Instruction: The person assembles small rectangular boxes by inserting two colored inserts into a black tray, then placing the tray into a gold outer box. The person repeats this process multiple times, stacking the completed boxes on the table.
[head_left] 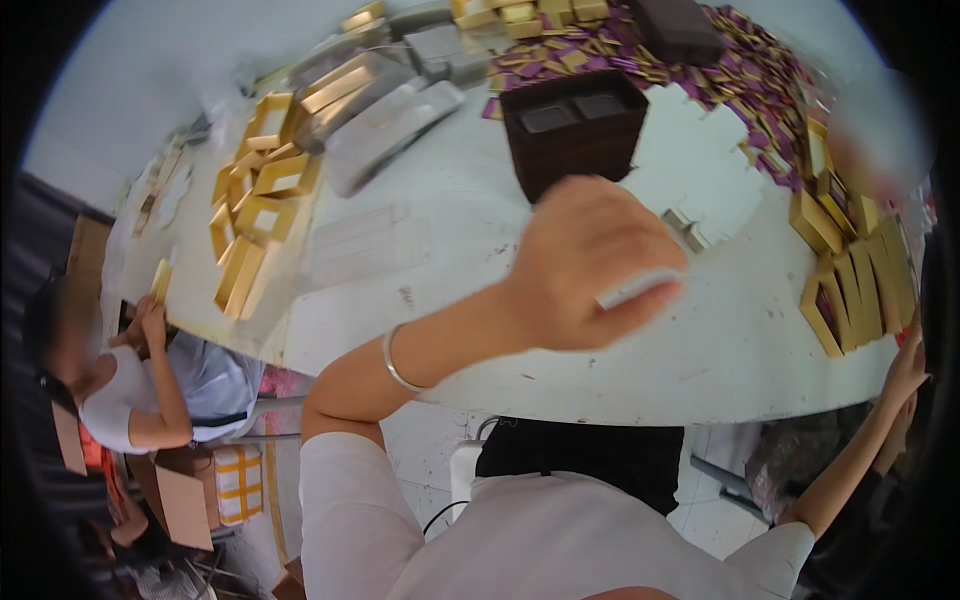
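My left hand (600, 265) is raised over the white table, back of the hand up and thumb held apart. Its other fingers curl out of sight and are smeared by motion. Just beyond it stands a stack of dark brown plastic trays (570, 135) with two hollows in the top one; whether the hand touches it I cannot tell. At the far right edge, my right hand (907, 368) is beside a row of gold cardboard boxes (860, 290). Its fingers are partly cut off by the dark rim, so any grip is hidden.
Purple-and-gold packets (755, 90) are heaped at the back right, near another brown stack (678, 32). Window-cut gold boxes (265, 220) and clear plastic trays (390, 130) lie left. A small grey piece (686, 229) rests mid-table. A seated person (130, 400) handles a gold strip at left.
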